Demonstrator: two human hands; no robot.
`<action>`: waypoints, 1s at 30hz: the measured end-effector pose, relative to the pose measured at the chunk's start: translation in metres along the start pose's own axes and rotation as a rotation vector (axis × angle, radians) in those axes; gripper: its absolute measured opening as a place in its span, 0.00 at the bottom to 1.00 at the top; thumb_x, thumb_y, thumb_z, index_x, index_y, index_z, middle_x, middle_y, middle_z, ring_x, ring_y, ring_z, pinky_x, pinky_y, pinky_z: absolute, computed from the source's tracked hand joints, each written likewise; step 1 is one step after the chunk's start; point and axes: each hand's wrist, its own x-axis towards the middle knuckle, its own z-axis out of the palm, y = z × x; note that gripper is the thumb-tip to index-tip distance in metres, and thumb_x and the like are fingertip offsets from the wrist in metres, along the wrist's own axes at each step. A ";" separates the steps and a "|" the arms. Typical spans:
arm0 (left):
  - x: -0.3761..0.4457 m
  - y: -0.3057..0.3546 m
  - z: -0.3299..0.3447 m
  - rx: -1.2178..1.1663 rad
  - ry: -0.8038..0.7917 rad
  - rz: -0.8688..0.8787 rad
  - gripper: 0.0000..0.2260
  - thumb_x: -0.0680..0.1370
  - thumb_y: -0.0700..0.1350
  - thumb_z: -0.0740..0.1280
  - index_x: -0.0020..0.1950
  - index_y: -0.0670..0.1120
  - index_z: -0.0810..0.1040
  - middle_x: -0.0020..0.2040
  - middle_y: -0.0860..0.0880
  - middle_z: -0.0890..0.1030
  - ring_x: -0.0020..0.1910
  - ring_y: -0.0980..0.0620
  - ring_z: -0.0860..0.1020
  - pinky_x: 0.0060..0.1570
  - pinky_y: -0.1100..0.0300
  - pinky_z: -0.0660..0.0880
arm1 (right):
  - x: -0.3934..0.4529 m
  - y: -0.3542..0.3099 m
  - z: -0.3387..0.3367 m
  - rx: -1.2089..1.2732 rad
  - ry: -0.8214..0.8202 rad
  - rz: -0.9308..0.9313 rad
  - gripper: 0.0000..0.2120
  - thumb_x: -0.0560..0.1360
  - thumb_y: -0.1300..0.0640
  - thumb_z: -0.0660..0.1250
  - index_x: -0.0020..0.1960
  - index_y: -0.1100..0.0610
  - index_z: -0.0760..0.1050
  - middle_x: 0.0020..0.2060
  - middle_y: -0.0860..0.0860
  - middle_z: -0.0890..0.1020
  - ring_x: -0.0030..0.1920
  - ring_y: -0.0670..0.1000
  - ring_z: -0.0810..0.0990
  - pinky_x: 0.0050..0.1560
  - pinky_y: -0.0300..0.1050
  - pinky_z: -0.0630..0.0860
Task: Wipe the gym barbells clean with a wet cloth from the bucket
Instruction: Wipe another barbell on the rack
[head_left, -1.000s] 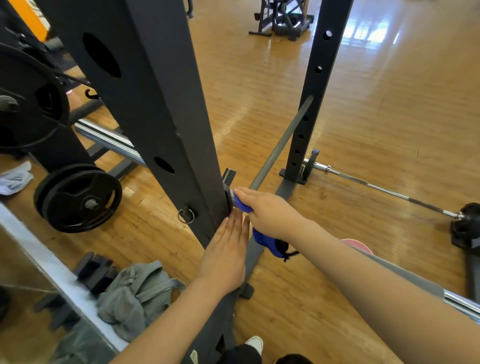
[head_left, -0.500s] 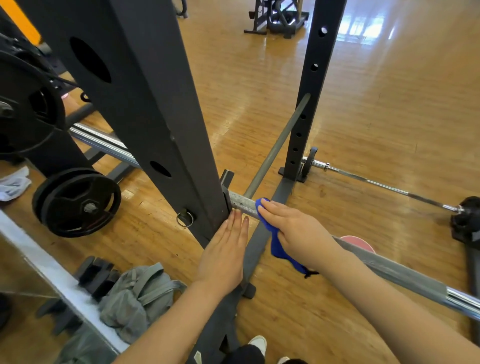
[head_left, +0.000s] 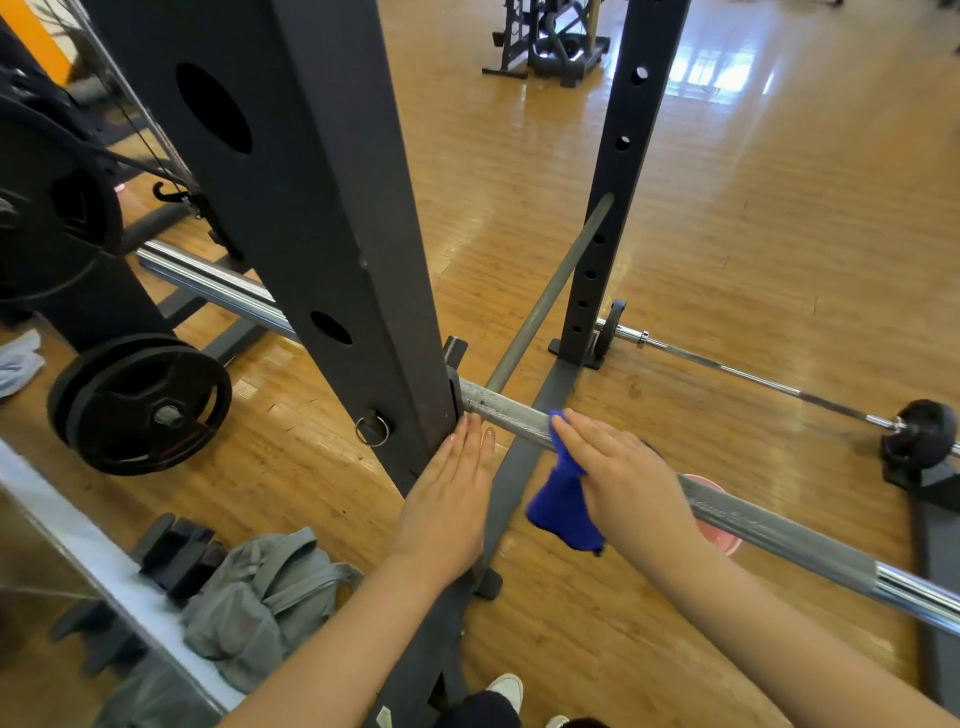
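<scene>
A long steel barbell (head_left: 779, 535) lies across the black rack, running from lower right to the big upright (head_left: 311, 234). My right hand (head_left: 623, 473) lies on the bar's knurled part and holds a blue cloth (head_left: 561, 504) against it, with the cloth's loose end hanging below the bar. The thumb is hidden. My left hand (head_left: 447, 499) rests flat against the base of the upright, fingers straight. A pink bucket (head_left: 722, 540) shows partly behind the bar.
Black weight plates (head_left: 145, 405) hang on the rack at left. A grey bag (head_left: 260, 597) lies by the mirror edge. A second barbell (head_left: 753, 374) lies on the wooden floor at right, and a thin grey safety bar (head_left: 550, 291) slants to the rear post.
My right hand has slid the blue cloth rightward along the bar, away from the upright, baring more knurled steel. My left hand has stayed on the upright.
</scene>
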 end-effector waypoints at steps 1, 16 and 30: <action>-0.001 0.002 -0.001 -0.014 0.013 -0.006 0.35 0.81 0.45 0.53 0.68 0.36 0.26 0.74 0.37 0.33 0.75 0.42 0.35 0.65 0.53 0.27 | -0.006 0.002 0.005 -0.005 0.062 0.032 0.36 0.58 0.67 0.80 0.65 0.60 0.75 0.60 0.54 0.80 0.57 0.55 0.80 0.54 0.51 0.77; 0.028 0.005 0.001 -0.060 0.321 -0.015 0.44 0.64 0.42 0.73 0.74 0.35 0.52 0.73 0.36 0.63 0.72 0.40 0.60 0.69 0.47 0.57 | -0.006 0.000 0.012 -0.040 0.230 0.134 0.26 0.57 0.66 0.80 0.55 0.62 0.80 0.43 0.54 0.84 0.40 0.54 0.83 0.40 0.47 0.80; 0.073 0.008 0.004 0.005 0.397 0.057 0.39 0.67 0.42 0.74 0.71 0.36 0.58 0.71 0.38 0.67 0.71 0.41 0.65 0.70 0.49 0.57 | 0.021 -0.022 0.024 -0.129 0.283 0.123 0.18 0.59 0.60 0.79 0.48 0.61 0.80 0.41 0.54 0.82 0.40 0.54 0.82 0.40 0.47 0.79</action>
